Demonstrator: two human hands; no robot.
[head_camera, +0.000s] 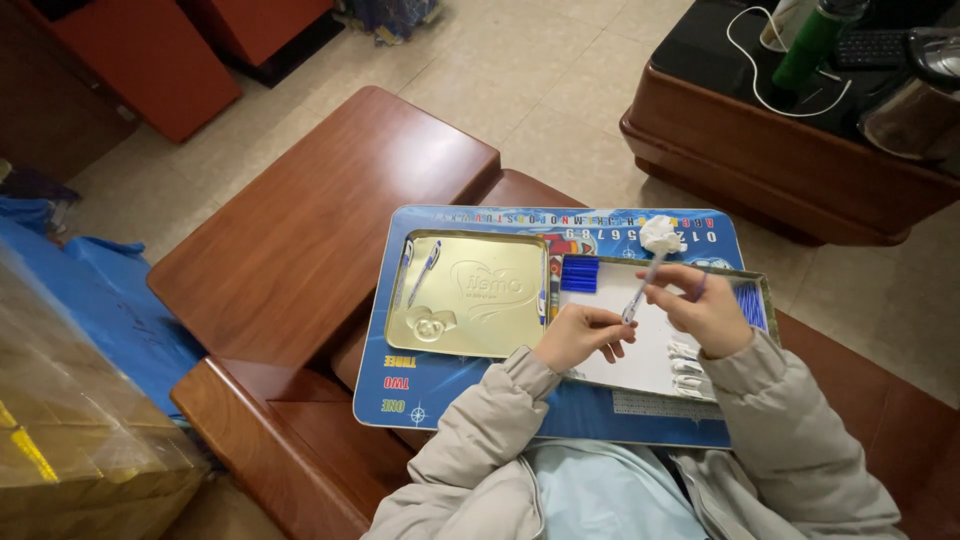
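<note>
My left hand (583, 334) and my right hand (708, 310) are both closed on one pen (646, 276), a slim blue and white pen with a fluffy white topper at its far end. The left fingers pinch its near tip and the right hand grips the barrel. Both hands hover over a white-lined tin box (640, 360) that holds a bundle of blue refills (579, 273) and several white pen toppers (684, 366). A thin blue piece sticks out of my right hand.
A gold tin lid (500, 330) to the left holds two pens (428, 268) and a white topper (431, 324). Both tins sit on a blue printed lap board (400, 390) across a wooden chair arm (320, 220). A dark table (790, 150) stands at the far right.
</note>
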